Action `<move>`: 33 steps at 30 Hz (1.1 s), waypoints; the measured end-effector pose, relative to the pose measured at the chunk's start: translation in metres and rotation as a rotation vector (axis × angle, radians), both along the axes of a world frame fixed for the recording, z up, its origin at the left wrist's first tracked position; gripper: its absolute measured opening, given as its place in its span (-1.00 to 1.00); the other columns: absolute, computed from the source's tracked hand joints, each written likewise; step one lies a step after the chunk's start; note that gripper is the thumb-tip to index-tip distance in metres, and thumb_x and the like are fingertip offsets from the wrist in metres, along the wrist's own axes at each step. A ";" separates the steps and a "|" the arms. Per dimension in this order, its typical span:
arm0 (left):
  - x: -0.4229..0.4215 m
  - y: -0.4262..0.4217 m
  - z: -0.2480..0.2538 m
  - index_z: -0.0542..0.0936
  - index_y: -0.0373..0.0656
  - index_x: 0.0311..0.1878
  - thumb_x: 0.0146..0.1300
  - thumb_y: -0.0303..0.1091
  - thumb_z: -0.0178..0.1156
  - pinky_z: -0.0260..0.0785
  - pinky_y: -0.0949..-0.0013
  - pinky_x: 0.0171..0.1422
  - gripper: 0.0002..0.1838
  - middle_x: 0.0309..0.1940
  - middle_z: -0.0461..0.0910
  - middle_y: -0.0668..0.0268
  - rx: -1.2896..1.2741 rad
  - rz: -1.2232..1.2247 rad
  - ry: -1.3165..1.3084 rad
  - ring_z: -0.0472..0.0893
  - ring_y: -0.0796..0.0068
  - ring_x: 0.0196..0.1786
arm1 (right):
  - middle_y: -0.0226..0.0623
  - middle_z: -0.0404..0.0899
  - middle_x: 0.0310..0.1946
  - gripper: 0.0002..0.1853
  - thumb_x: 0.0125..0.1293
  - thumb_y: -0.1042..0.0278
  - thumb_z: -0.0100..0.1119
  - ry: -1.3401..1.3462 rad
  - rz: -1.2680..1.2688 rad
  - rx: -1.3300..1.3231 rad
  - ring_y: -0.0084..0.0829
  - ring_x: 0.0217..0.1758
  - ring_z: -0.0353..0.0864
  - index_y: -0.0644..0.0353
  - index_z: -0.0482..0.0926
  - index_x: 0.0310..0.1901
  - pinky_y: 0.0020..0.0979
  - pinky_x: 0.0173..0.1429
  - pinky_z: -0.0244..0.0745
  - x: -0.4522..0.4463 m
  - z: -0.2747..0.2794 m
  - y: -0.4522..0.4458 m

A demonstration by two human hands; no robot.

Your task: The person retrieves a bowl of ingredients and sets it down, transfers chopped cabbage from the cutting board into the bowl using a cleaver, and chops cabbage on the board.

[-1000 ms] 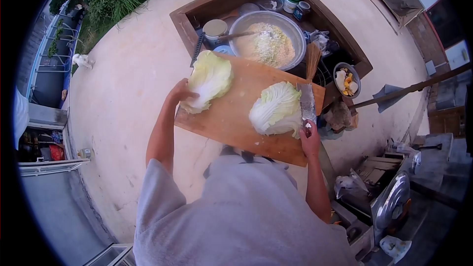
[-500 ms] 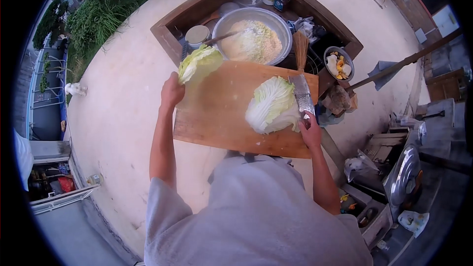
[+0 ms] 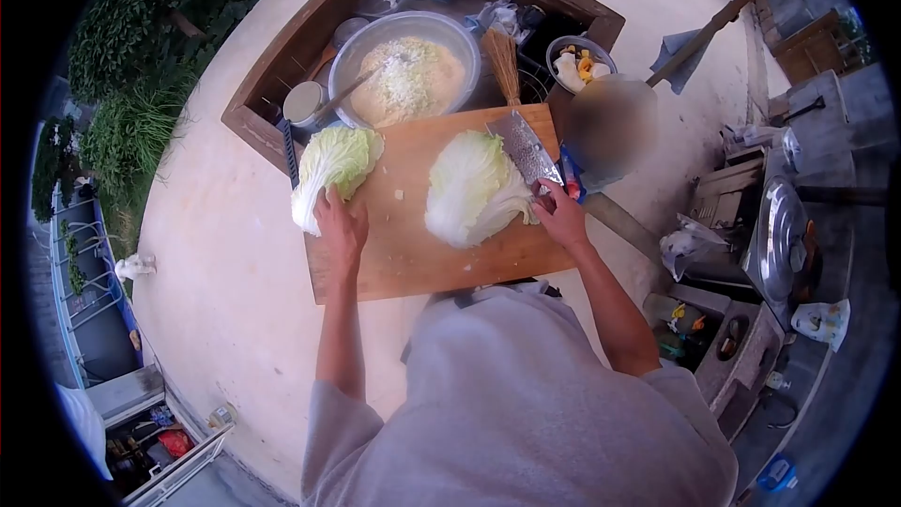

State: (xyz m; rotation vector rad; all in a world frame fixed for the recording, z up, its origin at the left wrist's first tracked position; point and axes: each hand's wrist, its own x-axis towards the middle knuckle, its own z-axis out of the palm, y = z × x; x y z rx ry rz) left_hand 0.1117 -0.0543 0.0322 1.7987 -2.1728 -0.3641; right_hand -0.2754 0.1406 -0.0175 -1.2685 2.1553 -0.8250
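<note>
My left hand (image 3: pixel 342 223) rests on a pale green cabbage piece (image 3: pixel 336 167) at the left edge of the wooden cutting board (image 3: pixel 404 263); its fingers are spread over the white end. My right hand (image 3: pixel 560 214) is closed on the handle end of a wide cleaver (image 3: pixel 526 148), whose wet blade lies along the board's right edge. Between the hands, a larger cabbage piece (image 3: pixel 472 190) sits on the board, its right side close to the blade and my right fingers. Small cabbage bits lie on the wood.
Beyond the board, a metal bowl (image 3: pixel 469 38) holds crumbly yellow and white food with a stick in it. A jar (image 3: pixel 303 103), a straw brush (image 3: pixel 503 66) and a small bowl of cut pieces (image 3: pixel 582 63) stand around it. A metal lid (image 3: pixel 781 235) is at the right.
My left hand has lowered from beside a raised leaf onto a cabbage piece at the board's left edge. The view has turned, and my right hand stays at the cleaver.
</note>
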 end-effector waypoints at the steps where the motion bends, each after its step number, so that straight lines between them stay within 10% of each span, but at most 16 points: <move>1: -0.018 0.007 0.004 0.26 -0.35 0.46 0.18 -0.12 0.39 0.25 -0.04 0.47 -0.13 0.36 0.36 -0.21 0.136 -0.023 0.152 0.38 -0.18 0.40 | -0.20 0.72 -0.14 -0.40 0.23 0.14 0.38 -0.018 -0.008 0.000 -0.18 -0.08 0.73 -0.06 0.48 0.32 -0.27 0.03 0.60 0.002 0.003 0.001; 8: -0.165 0.069 0.029 0.30 -0.38 0.46 -0.02 -0.04 0.53 0.36 0.06 0.41 0.03 0.30 0.45 -0.21 0.272 -0.295 0.154 0.45 -0.12 0.38 | -0.21 0.72 -0.11 -0.41 0.24 0.10 0.36 0.003 0.011 -0.032 -0.18 -0.05 0.73 -0.05 0.48 0.30 -0.25 0.04 0.59 0.001 0.012 0.001; 17: -0.135 0.048 0.000 0.46 -0.21 0.37 0.04 -0.39 0.38 0.35 0.07 0.36 -0.26 0.28 0.48 -0.05 0.138 -0.347 0.671 0.46 -0.09 0.33 | -0.24 0.71 -0.14 -0.40 0.23 0.12 0.38 -0.060 0.014 -0.054 -0.18 -0.09 0.72 -0.06 0.47 0.31 -0.24 0.00 0.58 -0.003 0.012 0.005; 27: -0.178 0.093 0.038 0.25 -0.04 0.56 0.01 0.13 0.50 0.10 -0.27 0.49 0.07 0.58 0.08 -0.10 0.193 -0.573 -0.097 0.06 -0.34 0.58 | -0.21 0.72 -0.11 -0.40 0.24 0.15 0.39 -0.225 0.014 -0.076 -0.26 -0.07 0.73 -0.07 0.47 0.31 -0.30 0.05 0.59 -0.015 0.005 0.005; 33: -0.169 0.056 0.010 0.16 -0.15 0.58 -0.11 0.04 0.58 0.23 -0.18 0.43 0.21 0.36 0.38 -0.24 0.277 -0.476 0.228 0.41 -0.20 0.41 | -0.25 0.69 -0.06 -0.41 0.25 0.16 0.41 -0.414 0.005 -0.105 -0.38 -0.04 0.71 -0.02 0.47 0.30 -0.36 0.08 0.57 -0.020 0.008 0.009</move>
